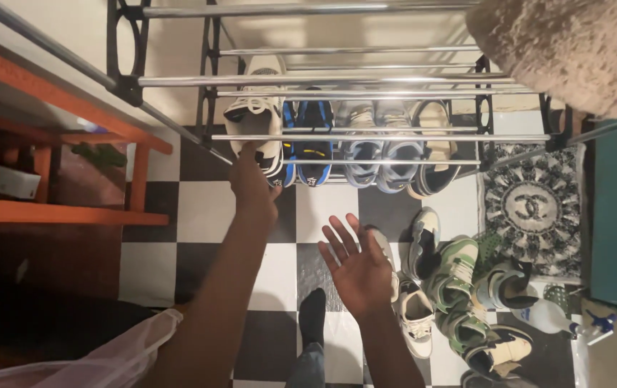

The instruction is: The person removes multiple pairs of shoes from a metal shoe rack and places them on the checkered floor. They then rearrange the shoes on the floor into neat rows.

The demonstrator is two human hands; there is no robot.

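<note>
Orange wooden shelf (71, 212) — recorded at far left, apart from the work; a small white box is seen on it.

Left hand (251, 183) — extended forward to the metal shoe rack (323, 79); the fingers are closed on the heel end of the white sneaker (260, 115), which lies toe-inward at the left end of the lower rails. The step in hand is judged to be the seating of this shoe on the rack; release would be called for only once both rails are felt to carry the sole.

Rack row, continuing rightward — a blue-and-black pair (311, 140), a grey pair (380, 147), and a cream-and-black shoe (434, 154) at the right end, all touching side by side.

Right hand (357, 269) — held palm-up above the checkered floor (201, 212), fingers spread, nothing gripped. It is nearest to a white sneaker (413, 316) on the floor.

Floor heap at right — green-and-cream sneakers (459, 287) and others piled loosely; a matching white shoe would probably be wanted next, and a clean one-handed pick from the pile would be required.

Patterned mat (535, 208) and spray bottle (563, 320) — noted at far right, untouched.
</note>
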